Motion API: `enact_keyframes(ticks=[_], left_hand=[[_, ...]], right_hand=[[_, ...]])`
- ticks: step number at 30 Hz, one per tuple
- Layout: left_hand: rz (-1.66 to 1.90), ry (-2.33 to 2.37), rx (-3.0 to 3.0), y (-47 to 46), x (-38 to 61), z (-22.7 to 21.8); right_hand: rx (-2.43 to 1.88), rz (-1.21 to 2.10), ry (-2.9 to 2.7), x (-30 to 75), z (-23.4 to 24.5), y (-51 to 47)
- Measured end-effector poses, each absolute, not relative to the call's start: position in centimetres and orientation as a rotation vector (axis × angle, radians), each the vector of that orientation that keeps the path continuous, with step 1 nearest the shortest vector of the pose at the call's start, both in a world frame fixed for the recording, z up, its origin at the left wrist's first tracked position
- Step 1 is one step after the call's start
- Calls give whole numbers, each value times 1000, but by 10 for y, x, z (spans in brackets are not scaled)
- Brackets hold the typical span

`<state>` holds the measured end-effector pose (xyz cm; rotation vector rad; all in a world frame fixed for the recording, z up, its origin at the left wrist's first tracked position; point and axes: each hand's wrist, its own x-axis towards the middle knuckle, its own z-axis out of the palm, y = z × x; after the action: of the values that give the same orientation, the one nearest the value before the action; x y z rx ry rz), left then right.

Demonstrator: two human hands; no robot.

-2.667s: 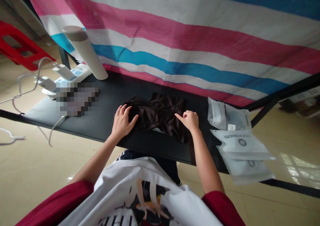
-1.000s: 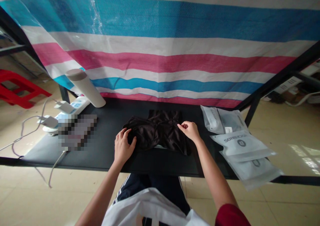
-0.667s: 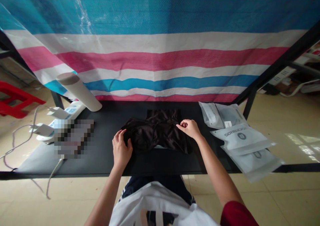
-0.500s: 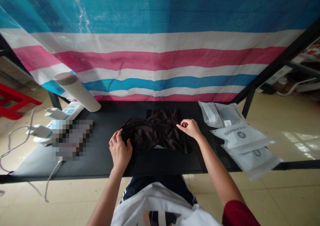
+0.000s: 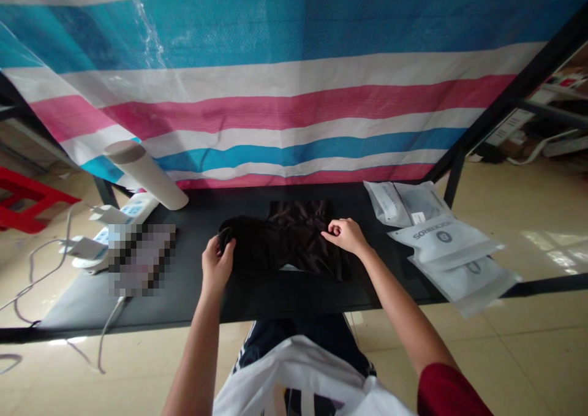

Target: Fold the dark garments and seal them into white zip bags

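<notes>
A dark brown satin garment (image 5: pixel 285 241) lies crumpled in the middle of a black table (image 5: pixel 193 281). My left hand (image 5: pixel 215 263) is closed on the garment's left edge, fingers curled round a fold. My right hand (image 5: pixel 345 235) rests on the garment's right side with its fingers pinched together on the fabric. A bit of white paper shows under the garment's front edge.
Several grey zip bags (image 5: pixel 448 250) lie overlapping at the table's right end, some hanging over the edge. At the left stand a white tube (image 5: pixel 147 174), a power strip with plugs (image 5: pixel 108 235) and cables. A striped tarp (image 5: pixel 294 85) hangs behind. A red stool (image 5: pixel 22 198) is far left.
My left hand went from lying flat on the garment to gripping its left edge and lifting it slightly. The right hand stayed pinched on the right side. The camera tilted up.
</notes>
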<state>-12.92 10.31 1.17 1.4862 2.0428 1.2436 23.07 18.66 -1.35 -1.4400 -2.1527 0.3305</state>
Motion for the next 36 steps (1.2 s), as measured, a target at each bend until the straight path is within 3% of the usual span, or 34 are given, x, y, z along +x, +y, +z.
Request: enact_keyframes(ticks=[4,9,19,23,29,36], left_hand=[[1366,1675,1581,114,-74,41],[1051,1276,2040,115,-32,52],[481,1526,2440,127,-36,3],[474,1523,2489,121,-35,4],[468,1450,2551,78,-60,15],[300,1331,2580,10,-91,-1]], right_hand=[[-1479,326,-2161,230,-13,187],[-1485,330,-2158,229,-13,187],[-1435,351,-2165,230,-10,187],[-1392,302,-2172,232,-1,179],[-1282,274,-2207,237,17,105],[-1258,356,-2441,249,-5,12]])
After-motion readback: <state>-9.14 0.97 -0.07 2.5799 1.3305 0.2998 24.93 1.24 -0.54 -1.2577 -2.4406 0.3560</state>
